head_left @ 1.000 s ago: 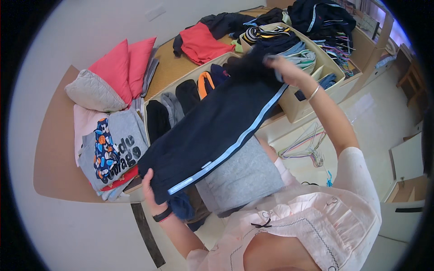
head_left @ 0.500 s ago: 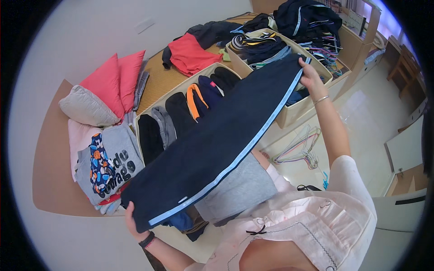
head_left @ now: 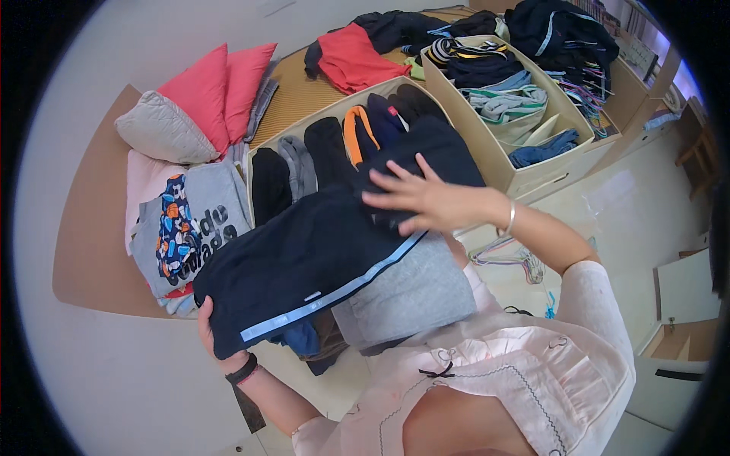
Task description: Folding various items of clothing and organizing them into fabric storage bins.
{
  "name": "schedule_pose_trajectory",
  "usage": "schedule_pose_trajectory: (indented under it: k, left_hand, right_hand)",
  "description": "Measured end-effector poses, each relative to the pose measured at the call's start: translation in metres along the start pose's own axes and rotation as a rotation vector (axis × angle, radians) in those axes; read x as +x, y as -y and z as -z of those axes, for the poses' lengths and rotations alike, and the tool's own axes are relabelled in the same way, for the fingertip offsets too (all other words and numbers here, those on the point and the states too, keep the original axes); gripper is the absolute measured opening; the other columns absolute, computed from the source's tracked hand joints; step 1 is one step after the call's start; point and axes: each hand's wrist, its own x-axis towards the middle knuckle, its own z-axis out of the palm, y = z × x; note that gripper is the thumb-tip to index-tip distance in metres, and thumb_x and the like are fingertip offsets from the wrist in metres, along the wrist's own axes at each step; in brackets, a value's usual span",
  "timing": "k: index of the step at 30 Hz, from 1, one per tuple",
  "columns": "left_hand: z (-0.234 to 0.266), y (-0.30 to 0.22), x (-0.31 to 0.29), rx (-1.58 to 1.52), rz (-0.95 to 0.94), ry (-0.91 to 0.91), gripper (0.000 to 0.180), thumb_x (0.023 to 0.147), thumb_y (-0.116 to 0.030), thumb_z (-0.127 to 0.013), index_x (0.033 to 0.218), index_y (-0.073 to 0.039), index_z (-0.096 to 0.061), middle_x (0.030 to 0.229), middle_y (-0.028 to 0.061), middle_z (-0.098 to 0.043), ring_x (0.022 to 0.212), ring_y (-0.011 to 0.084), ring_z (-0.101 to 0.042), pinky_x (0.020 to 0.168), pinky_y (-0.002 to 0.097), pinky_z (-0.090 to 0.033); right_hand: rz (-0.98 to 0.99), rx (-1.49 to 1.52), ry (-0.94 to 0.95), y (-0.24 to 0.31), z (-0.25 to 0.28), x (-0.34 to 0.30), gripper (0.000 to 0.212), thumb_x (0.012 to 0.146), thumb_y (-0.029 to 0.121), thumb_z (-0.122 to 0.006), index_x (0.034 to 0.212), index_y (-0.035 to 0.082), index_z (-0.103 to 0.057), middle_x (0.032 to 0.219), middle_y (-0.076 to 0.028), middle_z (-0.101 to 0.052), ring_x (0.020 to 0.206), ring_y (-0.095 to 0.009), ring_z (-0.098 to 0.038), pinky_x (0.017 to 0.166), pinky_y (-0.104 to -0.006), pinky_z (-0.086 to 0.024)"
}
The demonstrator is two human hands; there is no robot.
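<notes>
A pair of dark navy trousers (head_left: 296, 251) with a light-blue side stripe lies across the space before me, over the near edge of a clothes box. My left hand (head_left: 220, 351) is closed on its left end, thumb on top and the other fingers hidden beneath. Over the right part my right hand (head_left: 437, 204) spreads its fingers flat, palm toward the cloth; whether it presses on it I cannot tell. The right end of the trousers appears folded over. Just below the stripe rests a folded grey garment (head_left: 411, 285).
A cream box (head_left: 262, 144) holds rolled dark, grey and orange clothes. Another cream box (head_left: 540, 182) to its right has striped and denim pieces. Red pillows (head_left: 198, 102) and a grey printed shirt (head_left: 217, 194) are at left. Hangers (head_left: 517, 262) lie on the floor.
My right hand has let go of the trousers' far right corner and come inward over them, fingers spread. The right end has come down and in, uncovering the right box. My left hand still holds.
</notes>
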Motion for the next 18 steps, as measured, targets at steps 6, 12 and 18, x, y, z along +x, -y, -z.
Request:
schedule_pose_trajectory:
  k: [6, 12, 18]
  left_hand:
    - [-0.034, 0.009, 0.009, -0.007, -0.169, 0.262, 0.045, 0.089, -0.017, -0.046, 0.127, 0.006, -0.043, 0.128, 0.0208, -0.049, 0.116, 0.0303, -0.051, 0.101, 0.0411, -0.039]
    - [-0.151, 0.058, 0.05, 0.185, -0.036, 0.494, 0.057, 0.087, -0.032, -0.056, 0.128, 0.004, -0.04, 0.125, 0.0206, -0.051, 0.112, 0.0328, -0.054, 0.097, 0.0433, -0.043]
    - [-0.187, 0.167, 0.129, 0.428, 0.345, 0.55, 0.063, 0.09, -0.037, -0.054, 0.136, -0.001, -0.03, 0.135, 0.0149, -0.032, 0.122, 0.0323, -0.04, 0.092, 0.0474, -0.046]
  right_hand:
    - [0.092, 0.084, -0.178, -0.02, 0.01, -0.013, 0.049, 0.085, 0.039, -0.058, 0.125, 0.01, -0.054, 0.145, -0.015, -0.029, 0.135, -0.033, -0.024, 0.108, -0.0511, -0.019]
    - [-0.4, 0.599, -0.686, -0.07, 0.016, -0.058, 0.041, 0.091, 0.032, -0.053, 0.121, 0.004, -0.054, 0.134, -0.014, -0.042, 0.123, -0.022, -0.041, 0.103, -0.0339, -0.031]
    - [-0.712, 1.354, -0.723, -0.087, -0.025, -0.063, 0.061, 0.089, 0.061, -0.039, 0.12, 0.01, -0.05, 0.107, -0.005, -0.052, 0.102, -0.019, -0.05, 0.093, -0.0301, -0.035]
